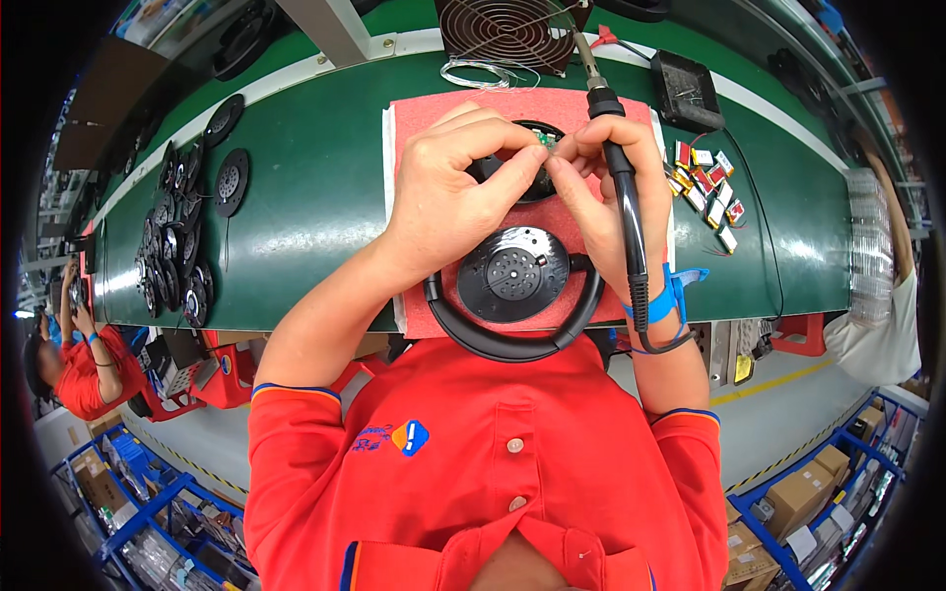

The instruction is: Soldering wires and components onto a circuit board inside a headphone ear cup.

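Observation:
On a pink foam mat (419,313) lies a black headphone with its padded headband (498,345) toward me. At the far ear cup (538,189), a bit of green circuit board (543,136) shows between my fingers. My left hand (453,187) pinches thumb and forefinger over it; what they grip is too small to name. A black soldering iron (623,182) rests in my right hand (603,202), tip pointing away and cord end along the wrist, while the thumb and fingertips close at the board. The nearer round speaker plate (512,275) lies face up below my hands.
Black speaker plates (172,236) cluster on the green bench at left. Small battery packs (709,187) with wires lie at right, near a black tray (687,91). A fan with a round grille (507,34) and coiled wire (483,73) stand beyond the mat. A co-worker (94,364) is far left.

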Demonstrator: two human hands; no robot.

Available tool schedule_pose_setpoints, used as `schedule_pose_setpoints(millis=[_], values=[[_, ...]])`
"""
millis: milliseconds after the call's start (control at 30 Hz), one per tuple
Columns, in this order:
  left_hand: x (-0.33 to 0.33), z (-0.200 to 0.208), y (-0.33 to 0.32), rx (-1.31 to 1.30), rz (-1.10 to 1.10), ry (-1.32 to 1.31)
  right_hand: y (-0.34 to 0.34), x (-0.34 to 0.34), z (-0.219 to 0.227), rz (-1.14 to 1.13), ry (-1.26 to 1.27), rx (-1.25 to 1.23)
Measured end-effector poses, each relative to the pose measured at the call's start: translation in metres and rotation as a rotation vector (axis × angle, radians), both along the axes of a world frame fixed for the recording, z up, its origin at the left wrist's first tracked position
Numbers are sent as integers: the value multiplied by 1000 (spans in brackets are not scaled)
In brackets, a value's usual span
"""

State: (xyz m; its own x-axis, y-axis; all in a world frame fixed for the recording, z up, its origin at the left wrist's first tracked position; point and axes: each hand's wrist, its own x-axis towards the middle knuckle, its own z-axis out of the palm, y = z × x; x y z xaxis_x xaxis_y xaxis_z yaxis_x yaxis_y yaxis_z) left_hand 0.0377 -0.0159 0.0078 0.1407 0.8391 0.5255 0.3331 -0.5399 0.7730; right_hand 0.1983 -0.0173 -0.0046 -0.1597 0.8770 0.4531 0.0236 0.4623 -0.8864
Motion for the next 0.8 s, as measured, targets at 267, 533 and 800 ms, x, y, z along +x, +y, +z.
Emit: schedule_pose_setpoints(millis=[267, 533, 800], values=[[-1, -6, 9, -76, 20, 109, 1, 11, -3, -106, -214, 147], [3, -16, 25, 7, 75, 444, -7, 40, 14, -221, -224, 122], [1, -22, 31, -91, 72, 431, 5, 44, 19, -195, -248, 525]])
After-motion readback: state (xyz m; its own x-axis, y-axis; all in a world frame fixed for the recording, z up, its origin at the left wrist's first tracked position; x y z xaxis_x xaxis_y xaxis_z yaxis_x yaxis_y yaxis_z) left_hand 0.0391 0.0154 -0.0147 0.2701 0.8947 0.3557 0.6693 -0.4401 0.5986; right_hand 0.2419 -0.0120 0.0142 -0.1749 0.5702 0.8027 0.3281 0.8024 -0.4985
